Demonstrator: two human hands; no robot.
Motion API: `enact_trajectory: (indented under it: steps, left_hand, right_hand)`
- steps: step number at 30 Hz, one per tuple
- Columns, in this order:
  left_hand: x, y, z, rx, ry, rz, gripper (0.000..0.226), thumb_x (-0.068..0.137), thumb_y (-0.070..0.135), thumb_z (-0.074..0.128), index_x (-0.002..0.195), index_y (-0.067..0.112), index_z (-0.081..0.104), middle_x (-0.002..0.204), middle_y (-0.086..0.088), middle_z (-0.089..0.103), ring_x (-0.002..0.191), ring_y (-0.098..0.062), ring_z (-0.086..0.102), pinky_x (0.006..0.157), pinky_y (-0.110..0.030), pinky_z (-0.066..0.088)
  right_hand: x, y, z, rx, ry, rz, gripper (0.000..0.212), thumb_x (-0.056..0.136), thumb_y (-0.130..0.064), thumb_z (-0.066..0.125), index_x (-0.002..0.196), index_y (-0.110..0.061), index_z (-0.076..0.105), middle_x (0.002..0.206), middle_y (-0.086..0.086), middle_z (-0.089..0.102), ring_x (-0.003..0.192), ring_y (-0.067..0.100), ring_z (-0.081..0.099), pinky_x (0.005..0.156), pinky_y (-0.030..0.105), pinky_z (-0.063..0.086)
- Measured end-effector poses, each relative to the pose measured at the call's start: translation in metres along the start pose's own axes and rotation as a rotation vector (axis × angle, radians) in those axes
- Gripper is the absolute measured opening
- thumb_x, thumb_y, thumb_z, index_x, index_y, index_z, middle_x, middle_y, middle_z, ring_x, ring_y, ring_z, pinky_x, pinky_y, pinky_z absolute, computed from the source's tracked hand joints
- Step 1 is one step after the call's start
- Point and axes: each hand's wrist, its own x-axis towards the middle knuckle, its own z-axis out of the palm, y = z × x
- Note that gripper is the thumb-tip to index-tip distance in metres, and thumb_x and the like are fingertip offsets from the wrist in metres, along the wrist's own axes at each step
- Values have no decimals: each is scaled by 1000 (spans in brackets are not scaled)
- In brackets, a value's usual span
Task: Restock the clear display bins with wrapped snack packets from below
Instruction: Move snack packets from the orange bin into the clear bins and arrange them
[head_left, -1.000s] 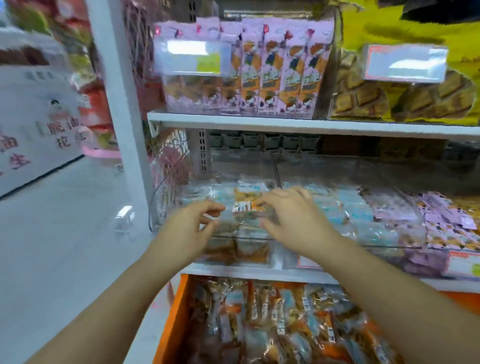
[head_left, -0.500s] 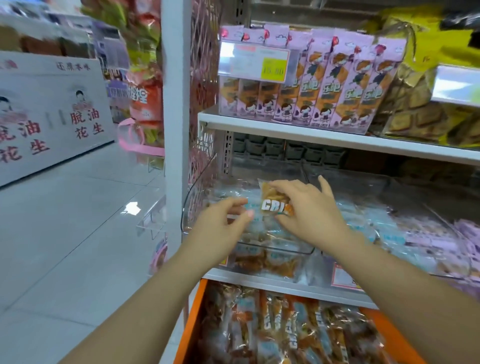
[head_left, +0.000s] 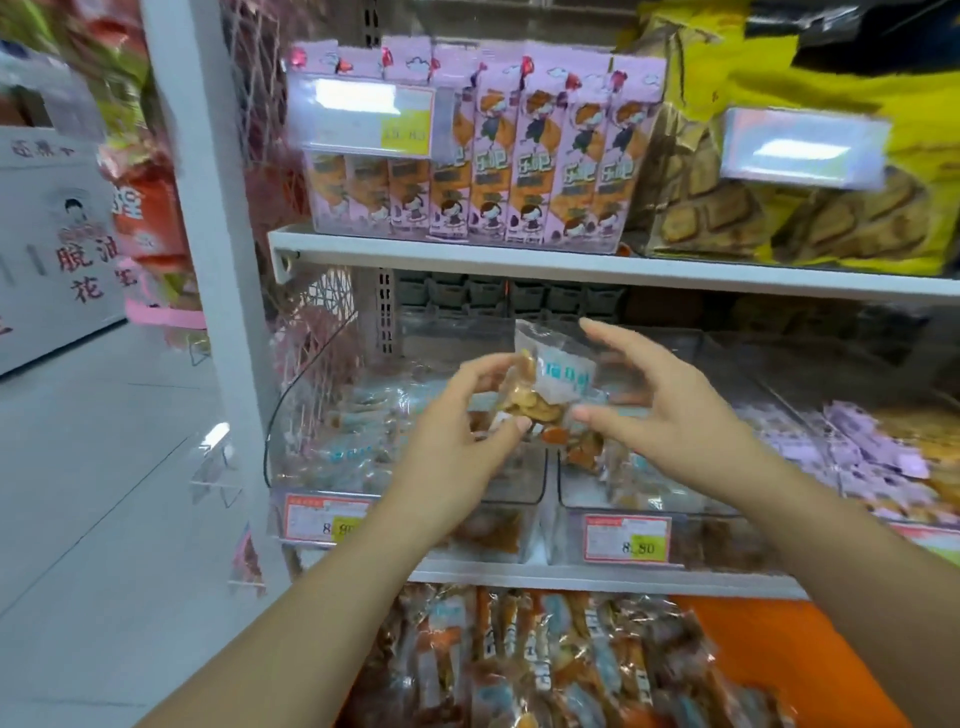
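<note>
Hands are raised in front of the left clear plastic display bin (head_left: 353, 457), which stands on a white shelf board (head_left: 571, 579) and already holds a loose layer of wrapped snacks. The left hand (head_left: 457, 431) pinches a clear-wrapped snack packet with a pale blue label and brown pieces inside (head_left: 550, 384) by its left edge, thumb below and fingertips above. The packet hangs upright over the right end of that bin, clear of its contents. The right hand (head_left: 670, 410) is spread, its fingers straight and apart and its palm turned toward the packet. Its thumb tip lies just beside the packet's lower right corner, but whether it touches the wrapper cannot be told.

To the right of the bin, side by side with it, stands a second clear display bin (head_left: 649, 493), also part-filled. Each bin has a red-and-yellow price tag (head_left: 322, 519) on its front. Below the bin sits an orange crate (head_left: 779, 654) heaped with more clear-wrapped packets (head_left: 519, 670). Above the bin, on the next shelf up, stands a row of pink snack boxes (head_left: 519, 156) with yellow biscuit bags (head_left: 831, 218) farther right. Left of the bin rises a white upright post (head_left: 208, 260).
</note>
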Motion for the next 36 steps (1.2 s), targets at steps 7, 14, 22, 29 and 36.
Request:
enact_trajectory:
  steps: [7,14,22,29,36]
  left_hand:
    - [14,-15,26,130,-86,-33,52,90,10,62,119,48,41,126,18,52,103,5,57,82,-7,44]
    - [6,-38,29,388,-238,-59,48,93,22,58,119,58,40,135,28,38,129,-3,43,110,-36,38]
    - [4,-40,29,415,-238,-30,53,92,21,58,119,62,38,140,27,38,126,-2,47,106,-34,41]
    - [4,-42,29,434,-232,-38,51,92,22,59,128,53,42,142,28,37,113,6,52,100,-18,41]
    - [2,-42,29,483,-238,-16,53,93,24,58,136,48,38,143,30,32,107,10,51,88,2,30]
  right_hand:
    - [0,47,-15,228,116,198,34,81,-7,72,96,-34,57,103,-11,62,79,-5,64,66,10,49]
    - [24,107,-7,82,15,451,28,79,-13,75,102,-21,61,111,0,62,100,14,58,92,37,49]
    - [47,115,10,-389,-273,297,36,81,-19,73,115,-17,64,120,1,63,112,17,55,93,27,43]
    - [55,113,37,-639,-266,301,29,82,-26,68,111,-28,66,115,-3,65,107,21,58,90,36,48]
    - [46,110,31,-648,-298,271,42,80,-38,71,120,-29,62,120,-2,56,111,21,53,95,36,40]
